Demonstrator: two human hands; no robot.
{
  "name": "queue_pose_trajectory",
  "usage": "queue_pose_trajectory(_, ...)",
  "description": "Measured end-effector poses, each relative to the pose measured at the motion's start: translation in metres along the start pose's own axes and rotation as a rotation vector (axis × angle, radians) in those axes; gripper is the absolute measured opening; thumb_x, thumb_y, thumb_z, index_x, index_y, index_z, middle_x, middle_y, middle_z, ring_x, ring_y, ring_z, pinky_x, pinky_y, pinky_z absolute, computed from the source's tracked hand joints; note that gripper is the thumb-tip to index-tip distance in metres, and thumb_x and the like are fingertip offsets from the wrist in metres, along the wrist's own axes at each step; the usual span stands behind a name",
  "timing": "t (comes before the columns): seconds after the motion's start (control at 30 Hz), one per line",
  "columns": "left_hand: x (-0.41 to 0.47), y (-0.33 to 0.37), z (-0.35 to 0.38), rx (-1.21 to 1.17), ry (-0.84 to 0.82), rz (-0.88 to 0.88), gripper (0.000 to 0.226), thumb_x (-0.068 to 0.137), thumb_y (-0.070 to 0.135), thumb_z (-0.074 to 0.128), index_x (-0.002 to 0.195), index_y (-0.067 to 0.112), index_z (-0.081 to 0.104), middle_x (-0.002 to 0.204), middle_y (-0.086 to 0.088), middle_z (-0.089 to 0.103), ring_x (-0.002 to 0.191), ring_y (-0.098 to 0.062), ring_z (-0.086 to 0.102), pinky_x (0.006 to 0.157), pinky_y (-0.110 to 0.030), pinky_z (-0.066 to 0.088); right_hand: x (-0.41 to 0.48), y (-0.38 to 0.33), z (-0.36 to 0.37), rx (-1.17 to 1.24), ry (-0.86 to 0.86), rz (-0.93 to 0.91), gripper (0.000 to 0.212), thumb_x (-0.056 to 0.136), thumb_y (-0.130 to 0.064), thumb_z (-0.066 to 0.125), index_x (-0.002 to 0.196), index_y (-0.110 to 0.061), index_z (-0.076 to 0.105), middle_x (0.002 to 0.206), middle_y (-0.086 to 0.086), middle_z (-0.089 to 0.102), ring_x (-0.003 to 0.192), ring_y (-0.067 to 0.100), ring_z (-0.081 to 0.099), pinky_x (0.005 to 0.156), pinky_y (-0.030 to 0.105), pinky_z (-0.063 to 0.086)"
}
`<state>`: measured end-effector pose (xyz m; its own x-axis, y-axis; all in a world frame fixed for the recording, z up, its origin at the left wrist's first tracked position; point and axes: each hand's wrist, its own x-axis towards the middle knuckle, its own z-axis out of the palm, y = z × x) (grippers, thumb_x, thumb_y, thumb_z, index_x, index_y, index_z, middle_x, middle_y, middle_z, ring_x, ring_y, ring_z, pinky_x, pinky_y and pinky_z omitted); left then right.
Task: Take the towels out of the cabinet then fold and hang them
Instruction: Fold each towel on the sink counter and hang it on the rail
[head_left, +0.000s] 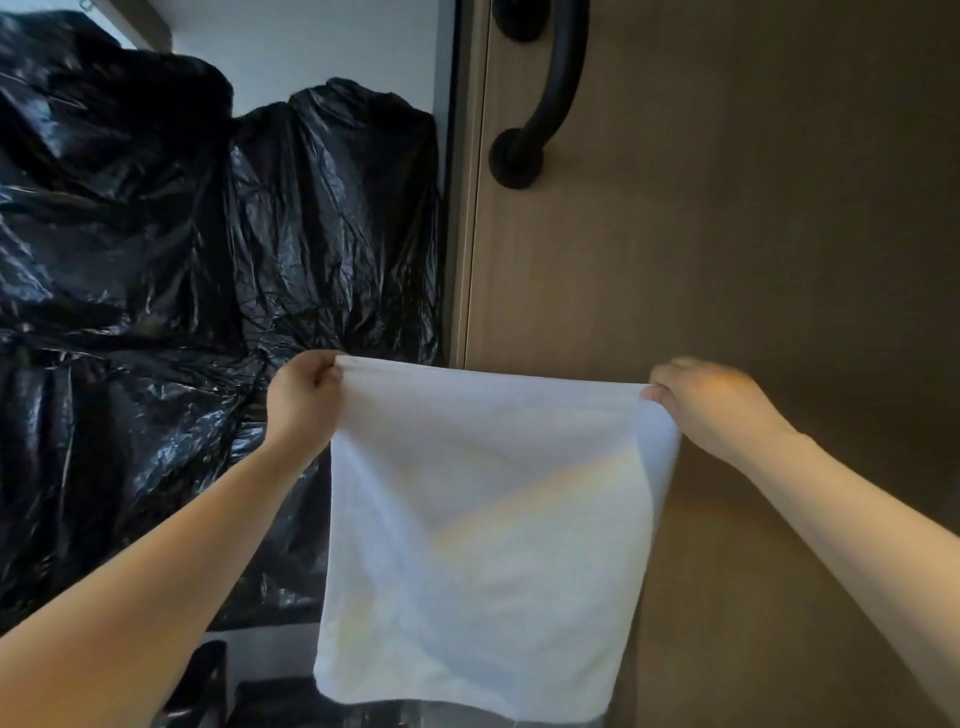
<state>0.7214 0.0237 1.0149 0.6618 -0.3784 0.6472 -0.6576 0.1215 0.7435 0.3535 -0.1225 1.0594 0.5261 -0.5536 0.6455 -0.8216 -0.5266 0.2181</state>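
Had the towel (483, 519) spread mid-air by the cabinet door (727, 234), its top edge level between my left hand (304, 400) and right hand (711, 410). My fingers (655, 392) pinched one corner each, and the cloth hung straight down.

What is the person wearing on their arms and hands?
Nothing that shows. The left hand and right hand are bare, no gloves or rings visible. The left forearm and right forearm are bare too: no sleeves, watch or bracelet in view.
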Motion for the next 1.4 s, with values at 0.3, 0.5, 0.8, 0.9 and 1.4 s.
queue_pose_trajectory(0.3,-0.008,0.003,0.005,-0.025,-0.020,-0.005,0.030,0.092,0.009,0.047,0.110,0.015,0.071,0.094,-0.003,0.069,0.088,-0.021,0.059,0.069,-0.028,0.041,-0.013,0.003,0.009,0.051,-0.015,0.048,0.026,0.103,-0.030,0.044,0.088,-0.014,0.059,0.085,-0.002,0.047,0.079,0.022,0.051,0.064,0.029,0.033)
queue_pose_trajectory(0.5,-0.066,-0.004,0.013,-0.066,-0.142,-0.054,0.020,0.092,0.016,0.059,0.107,0.018,0.073,0.089,0.006,0.069,0.083,-0.012,0.062,0.069,-0.022,0.044,-0.053,-0.009,0.045,0.035,-0.337,0.176,0.025,0.097,-0.036,0.054,0.104,-0.017,0.068,0.099,0.003,0.054,0.099,0.027,0.057,0.076,0.032,0.043)
queue_pose_trajectory(0.8,-0.217,-0.043,0.046,-0.056,-0.495,-0.148,0.011,0.091,0.014,0.063,0.094,0.019,0.073,0.085,0.012,0.070,0.079,0.002,0.065,0.071,-0.010,0.050,-0.159,-0.121,0.091,0.743,-0.434,0.132,0.023,0.094,-0.033,0.061,0.115,-0.025,0.067,0.107,-0.012,0.061,0.094,0.004,0.056,0.073,0.011,0.039)
queue_pose_trajectory(0.9,-0.252,-0.053,0.042,-0.145,-0.509,-0.295,0.013,0.089,0.010,0.066,0.089,0.020,0.074,0.079,0.011,0.073,0.074,0.002,0.067,0.071,-0.020,0.055,-0.194,-0.145,0.106,0.906,-0.414,0.220,0.026,0.095,-0.031,0.060,0.121,-0.028,0.063,0.116,-0.014,0.060,0.088,0.000,0.057,0.075,0.007,0.040)
queue_pose_trajectory(1.4,-0.309,-0.064,0.018,-0.320,-0.559,-0.418,0.019,0.084,0.004,0.070,0.088,0.023,0.072,0.078,0.005,0.074,0.073,-0.011,0.069,0.068,-0.017,0.053,-0.246,-0.187,0.120,1.312,-0.403,0.399,0.016,0.097,-0.018,0.058,0.090,-0.028,0.068,0.076,-0.011,0.065,0.057,0.007,0.057,0.059,0.018,0.048)
